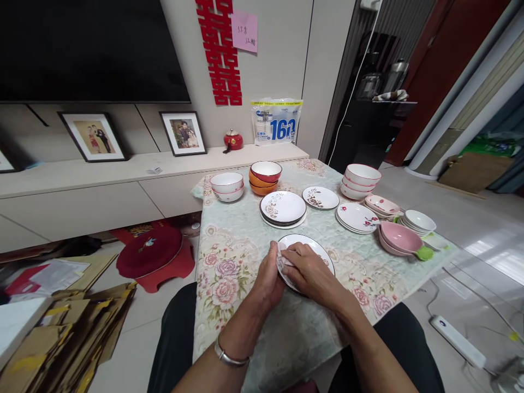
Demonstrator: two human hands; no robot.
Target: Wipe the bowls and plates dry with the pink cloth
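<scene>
A white plate with a dark rim (301, 240) is held over the near part of the table, tilted slightly. My left hand (268, 275) grips it at its left edge, thumb up along the rim and the other fingers mostly hidden underneath. Across the plate lies my right hand (309, 268), its fingers bent and pressing a crumpled white tissue (282, 254) against the left side of the surface. Just beyond stands a stack of white plates with a brown flower pattern (283, 207). A single similar plate (320, 197) rests to the right of that stack.
Stacked bowls (227, 183) and red and orange bowls (264, 177) stand at the back. On the right are flowered plates (356, 217), more bowls (360, 180) and pink dishes (399, 237). A flowered cloth (229, 273) covers the table. A red stool (151, 254) stands left.
</scene>
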